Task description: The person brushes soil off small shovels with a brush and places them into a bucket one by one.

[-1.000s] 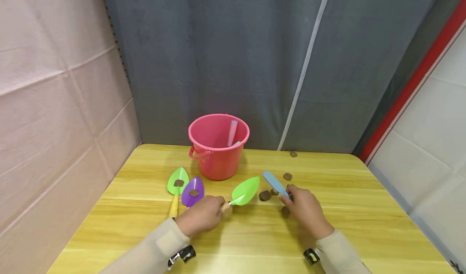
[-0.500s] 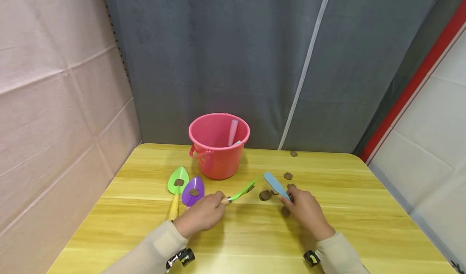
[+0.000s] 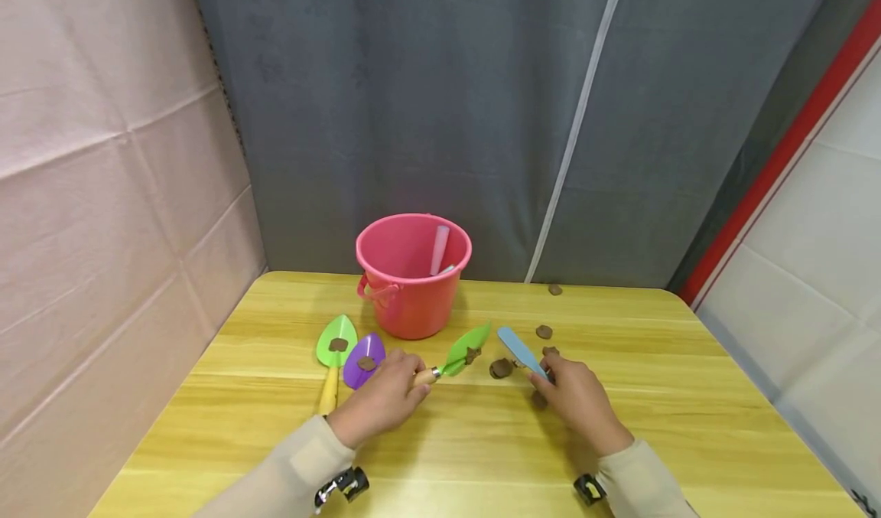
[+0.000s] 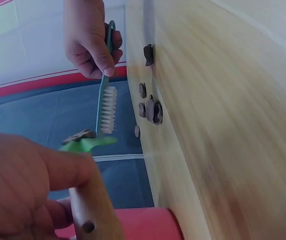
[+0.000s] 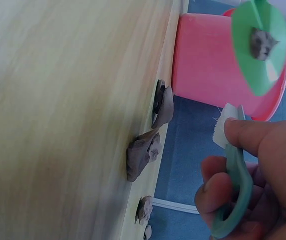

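My left hand (image 3: 382, 399) grips the wooden handle of a small green trowel (image 3: 457, 352), held above the table. A brown clay-like lump (image 5: 262, 44) sits on the trowel's blade, seen in the right wrist view. My right hand (image 3: 581, 402) holds a blue brush (image 3: 518, 346) by its looped handle, thumb along the back. White bristles (image 4: 108, 110) show on the brush in the left wrist view. Several brown lumps lie on the table below the brush, among them a larger dark one (image 3: 501, 369) between the two tools.
A pink bucket (image 3: 416, 311) with a pale handle inside stands at the back. Left of it lie a green trowel (image 3: 330, 384) with a yellow handle and a purple trowel (image 3: 372, 346), each bearing a brown lump. More lumps (image 3: 544, 332) lie toward the table's (image 3: 688, 395) back edge.
The green trowel in my left hand has turned: its blade went from lump-free face, to edge-on, to tilted with a brown lump showing. The right hand and brush stay nearly still.
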`<state>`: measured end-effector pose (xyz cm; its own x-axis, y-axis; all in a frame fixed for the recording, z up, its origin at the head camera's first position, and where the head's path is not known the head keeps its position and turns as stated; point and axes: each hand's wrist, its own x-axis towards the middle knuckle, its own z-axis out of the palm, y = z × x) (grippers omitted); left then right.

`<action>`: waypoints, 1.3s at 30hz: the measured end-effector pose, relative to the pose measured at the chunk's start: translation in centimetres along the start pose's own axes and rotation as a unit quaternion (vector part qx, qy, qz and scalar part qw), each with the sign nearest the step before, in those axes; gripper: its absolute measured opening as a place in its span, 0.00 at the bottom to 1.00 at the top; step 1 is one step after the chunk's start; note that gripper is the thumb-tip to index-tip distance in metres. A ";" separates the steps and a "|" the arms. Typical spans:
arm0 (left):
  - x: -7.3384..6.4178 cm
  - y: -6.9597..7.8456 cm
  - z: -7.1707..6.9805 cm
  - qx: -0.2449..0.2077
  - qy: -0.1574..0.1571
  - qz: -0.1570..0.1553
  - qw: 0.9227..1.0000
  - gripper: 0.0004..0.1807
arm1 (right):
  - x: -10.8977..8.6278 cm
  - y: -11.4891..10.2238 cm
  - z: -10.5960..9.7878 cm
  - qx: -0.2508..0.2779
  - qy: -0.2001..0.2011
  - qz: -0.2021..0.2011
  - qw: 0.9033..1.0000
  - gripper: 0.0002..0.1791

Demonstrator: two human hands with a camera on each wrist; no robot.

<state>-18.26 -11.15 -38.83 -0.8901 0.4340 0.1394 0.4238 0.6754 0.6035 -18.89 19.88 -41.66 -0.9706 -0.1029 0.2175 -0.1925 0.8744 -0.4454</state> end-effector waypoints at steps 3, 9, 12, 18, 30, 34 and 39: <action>-0.1 0.0 0.1 0.019 0.018 0.003 1.000 0.06 | 0.0 0.0 -0.1 0.000 -0.003 0.000 1.000 0.10; 0.0 0.1 0.0 0.033 -0.009 0.009 0.999 0.07 | -0.1 -0.7 -0.5 0.007 -0.005 -0.001 1.000 0.09; 0.0 0.2 -0.1 0.016 -0.046 0.010 0.999 0.09 | -0.3 -1.7 -0.9 0.018 -0.002 -0.014 1.000 0.09; 0.0 0.4 -0.1 -0.012 -0.088 0.001 0.996 0.10 | -0.8 -4.3 -1.1 0.027 -0.009 -0.077 0.997 0.10; -0.1 1.2 0.4 0.046 -0.072 0.021 0.996 0.09 | -1.9 -6.6 0.7 0.003 -0.034 -0.142 0.989 0.09; -0.3 1.4 0.4 0.044 -0.075 0.018 0.996 0.10 | -1.8 -6.4 0.9 -0.010 -0.022 -0.117 0.993 0.13; -0.4 1.5 0.5 0.045 -0.079 0.018 0.996 0.09 | -1.8 -6.2 1.0 -0.024 -0.019 -0.115 0.993 0.14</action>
<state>-17.21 -10.00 -38.31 -0.8395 0.5425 0.0308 0.4751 0.7052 0.5262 -16.12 14.21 -40.19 -0.9069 -0.3190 0.2754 -0.4030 0.8473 -0.3459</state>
